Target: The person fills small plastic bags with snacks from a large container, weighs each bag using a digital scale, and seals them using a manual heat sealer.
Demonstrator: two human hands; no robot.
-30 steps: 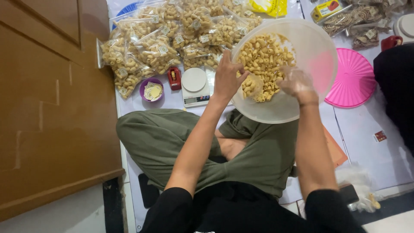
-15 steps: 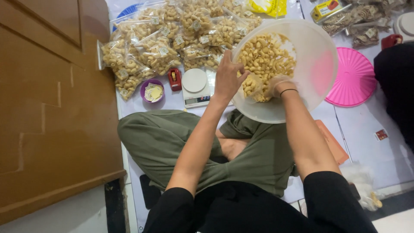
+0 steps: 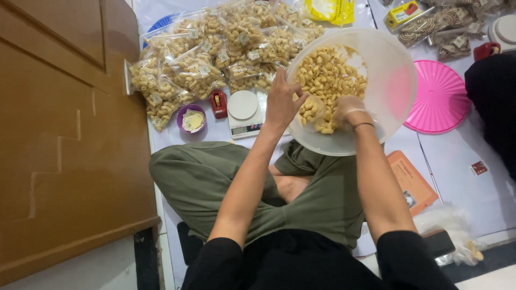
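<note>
A brown wooden door (image 3: 59, 134) with raised panels fills the left side. The floor (image 3: 467, 188) is covered by white sheeting, with bare pale floor (image 3: 80, 268) showing at the lower left below the door. Light is even and soft.

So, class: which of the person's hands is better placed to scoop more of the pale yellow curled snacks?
Right. The right hand is already down among the pale yellow curled snacks inside the clear plastic bowl; the left hand grips the bowl's near rim.
</note>
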